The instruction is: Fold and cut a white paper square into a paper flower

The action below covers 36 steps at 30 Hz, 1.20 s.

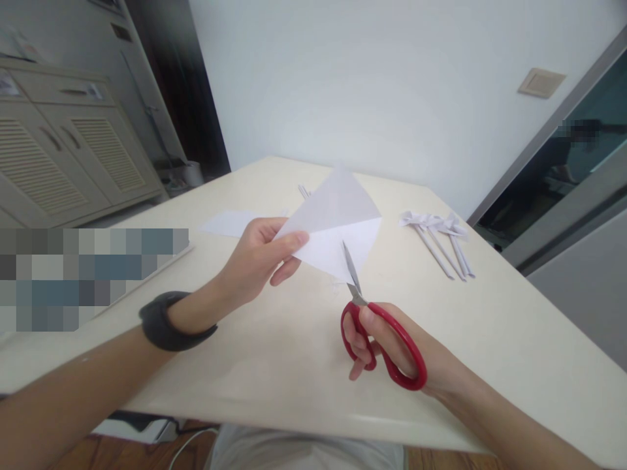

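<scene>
My left hand [264, 258] pinches the left corner of a square sheet of white paper [337, 205] between thumb and fingers, above the table. Crease lines run across the sheet, which is turned corner-up. My right hand [386, 333] grips red-handled scissors [409, 356], with thumb and fingers through the loops. The blades reach into the paper's lower corner, pointing toward its middle. A tiny fringe of scrap shows by the lower edge, too small to make out. A dark band circles my left wrist.
On the white table [274, 365], several paper pinwheels [435, 225] with rolled sticks lie at the right. More white paper [228, 222] lies behind my left hand, and rolled paper sticks [304, 192] show behind the sheet. A wall stands at the table's far edge, a cabinet [63, 137] at left.
</scene>
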Tool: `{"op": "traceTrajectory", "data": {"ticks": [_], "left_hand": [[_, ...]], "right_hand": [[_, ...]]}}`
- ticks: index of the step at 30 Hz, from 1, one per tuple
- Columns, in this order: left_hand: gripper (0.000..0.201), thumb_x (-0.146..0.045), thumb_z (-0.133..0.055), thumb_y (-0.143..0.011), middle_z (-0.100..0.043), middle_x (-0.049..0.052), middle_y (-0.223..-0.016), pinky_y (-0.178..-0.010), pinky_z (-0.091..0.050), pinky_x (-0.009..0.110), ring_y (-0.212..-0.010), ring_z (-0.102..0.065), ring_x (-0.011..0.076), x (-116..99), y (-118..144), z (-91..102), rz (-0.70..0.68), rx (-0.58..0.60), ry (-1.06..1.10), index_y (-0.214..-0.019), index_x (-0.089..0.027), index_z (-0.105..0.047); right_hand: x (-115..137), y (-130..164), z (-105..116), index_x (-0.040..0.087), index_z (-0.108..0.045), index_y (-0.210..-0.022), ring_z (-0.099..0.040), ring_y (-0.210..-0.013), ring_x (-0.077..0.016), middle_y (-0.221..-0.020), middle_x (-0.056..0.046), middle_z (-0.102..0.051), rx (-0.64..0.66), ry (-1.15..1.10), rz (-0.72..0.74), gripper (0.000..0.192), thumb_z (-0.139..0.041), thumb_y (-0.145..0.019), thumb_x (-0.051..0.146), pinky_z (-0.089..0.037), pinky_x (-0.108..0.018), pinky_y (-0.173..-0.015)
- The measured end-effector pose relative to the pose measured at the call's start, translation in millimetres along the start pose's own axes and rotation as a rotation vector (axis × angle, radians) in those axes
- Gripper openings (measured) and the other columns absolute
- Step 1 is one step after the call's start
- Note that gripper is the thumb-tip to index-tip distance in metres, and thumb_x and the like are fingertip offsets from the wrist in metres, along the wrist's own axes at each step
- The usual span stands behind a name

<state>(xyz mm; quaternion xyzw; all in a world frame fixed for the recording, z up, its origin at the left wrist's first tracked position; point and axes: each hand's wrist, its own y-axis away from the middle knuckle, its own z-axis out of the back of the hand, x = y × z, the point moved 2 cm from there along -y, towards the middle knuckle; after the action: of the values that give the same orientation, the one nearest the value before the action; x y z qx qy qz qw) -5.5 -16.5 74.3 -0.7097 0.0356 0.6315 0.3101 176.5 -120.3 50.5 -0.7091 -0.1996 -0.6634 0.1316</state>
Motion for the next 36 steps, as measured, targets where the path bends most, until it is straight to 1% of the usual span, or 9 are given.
{"op": "traceTrajectory", "data": {"ticks": [3, 7, 14, 20, 24, 30, 34, 36], "left_hand": [[0.026, -0.023, -0.056, -0.082, -0.035, -0.006, -0.037, -0.033, -0.017, 0.017, -0.032, -0.025, 0.0022, 0.1, -0.1, -0.5, -0.026, 0.012, 0.017, -0.058, -0.015, -0.052], [0.026, -0.023, -0.056, -0.082, -0.035, -0.006, -0.038, -0.033, -0.017, 0.017, -0.033, -0.025, 0.0022, -0.2, -0.1, -0.5, -0.021, 0.010, 0.017, -0.058, -0.015, -0.053], [0.026, -0.023, -0.057, -0.082, -0.034, -0.006, -0.038, -0.033, -0.017, 0.017, -0.032, -0.026, 0.0021, -0.9, -0.2, 0.4, -0.019, 0.005, 0.018, -0.057, -0.015, -0.052], [0.027, -0.023, -0.057, -0.081, -0.034, -0.006, -0.039, -0.033, -0.017, 0.016, -0.033, -0.026, 0.0021, -1.7, -0.2, 0.1, -0.011, -0.006, 0.002, -0.056, -0.016, -0.051], [0.028, -0.024, -0.057, -0.081, -0.032, -0.007, -0.037, -0.033, -0.017, 0.016, -0.032, -0.026, 0.0024, -3.2, -0.5, -0.2, -0.020, 0.007, 0.007, -0.055, -0.016, -0.050], [0.027, -0.024, -0.057, -0.080, -0.033, -0.006, -0.038, -0.033, -0.017, 0.016, -0.032, -0.026, 0.0025, -5.4, -0.5, -1.0, -0.008, 0.002, 0.003, -0.056, -0.016, -0.050], [0.026, -0.025, -0.056, -0.080, -0.034, -0.006, -0.039, -0.032, -0.017, 0.017, -0.032, -0.026, 0.0030, -6.0, -0.2, -1.0, 0.004, -0.020, -0.007, -0.056, -0.016, -0.050], [0.026, -0.025, -0.057, -0.080, -0.033, -0.006, -0.038, -0.032, -0.016, 0.018, -0.032, -0.026, 0.0034, -5.7, 0.2, -1.0, 0.001, -0.020, -0.015, -0.056, -0.016, -0.050]], "right_hand": [[-1.4, 0.1, 0.7, 0.014, -0.049, -0.069, -0.039, -0.049, -0.0059, -0.060, 0.003, -0.041, 0.004, -0.008, 0.002, 0.031, -0.046, -0.088, 0.039, -0.054, -0.028, -0.055], [-2.0, 0.3, 0.7, 0.014, -0.049, -0.069, -0.040, -0.049, -0.0059, -0.060, 0.003, -0.041, -0.001, -0.008, 0.000, 0.031, -0.046, -0.088, 0.038, -0.054, -0.028, -0.054], [3.8, -0.3, -2.7, 0.015, -0.048, -0.067, -0.035, -0.047, -0.0061, -0.052, 0.005, -0.035, 0.020, 0.011, 0.003, 0.032, -0.046, -0.088, 0.040, -0.053, -0.025, -0.050], [4.1, 0.4, -2.9, 0.015, -0.047, -0.066, -0.035, -0.046, -0.0057, -0.052, 0.005, -0.035, -0.002, -0.003, 0.002, 0.032, -0.047, -0.088, 0.038, -0.052, -0.024, -0.049], [5.1, 0.0, -3.0, 0.015, -0.048, -0.066, -0.034, -0.045, -0.0054, -0.050, 0.006, -0.035, -0.019, -0.013, 0.002, 0.031, -0.047, -0.088, 0.037, -0.053, -0.024, -0.050], [6.9, -0.5, -3.9, 0.016, -0.043, -0.061, -0.033, -0.045, -0.0052, -0.051, 0.006, -0.036, -0.017, -0.062, 0.003, 0.034, -0.048, -0.087, 0.036, -0.050, -0.021, -0.047], [3.1, 1.1, -1.3, 0.016, -0.042, -0.058, -0.034, -0.047, -0.0063, -0.050, 0.005, -0.036, -0.028, -0.071, 0.002, 0.038, -0.045, -0.089, 0.039, -0.049, -0.021, -0.051], [0.5, 2.3, 1.1, 0.016, -0.044, -0.060, -0.036, -0.049, -0.0070, -0.052, 0.005, -0.037, -0.039, -0.078, 0.010, 0.040, -0.041, -0.090, 0.042, -0.049, -0.022, -0.055]]}}
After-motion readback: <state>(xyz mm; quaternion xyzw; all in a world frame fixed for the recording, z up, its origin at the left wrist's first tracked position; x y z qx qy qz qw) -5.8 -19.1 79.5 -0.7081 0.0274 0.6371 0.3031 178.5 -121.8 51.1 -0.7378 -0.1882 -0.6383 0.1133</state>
